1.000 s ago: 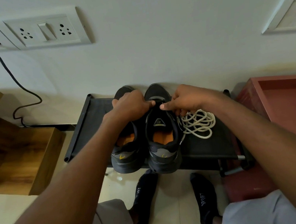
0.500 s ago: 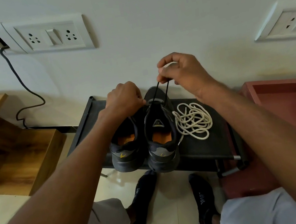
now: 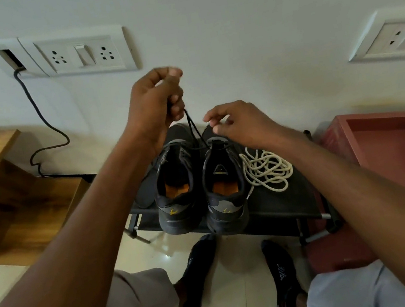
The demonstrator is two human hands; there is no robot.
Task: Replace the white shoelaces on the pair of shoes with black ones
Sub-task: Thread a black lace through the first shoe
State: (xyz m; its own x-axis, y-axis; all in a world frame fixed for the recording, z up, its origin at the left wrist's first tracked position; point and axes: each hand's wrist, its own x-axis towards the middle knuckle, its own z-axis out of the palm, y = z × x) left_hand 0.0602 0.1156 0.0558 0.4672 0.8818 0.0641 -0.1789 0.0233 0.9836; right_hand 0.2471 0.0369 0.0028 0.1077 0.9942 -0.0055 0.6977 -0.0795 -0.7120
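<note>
Black rack (image 3: 283, 201), two shoes (image 3: 200, 180), one white laces (image 3: 267, 169)

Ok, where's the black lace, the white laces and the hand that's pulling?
black lace (image 3: 194, 130), head view, on the taut strand below the fist
white laces (image 3: 267, 169), head view, middle of the pile
left hand (image 3: 155, 102), head view, back of the hand

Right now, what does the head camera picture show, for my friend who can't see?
A left hand pulls a thin black shoelace up from two dark sports shoes on a black rack. Loose white cord laces lie beside them.
</note>
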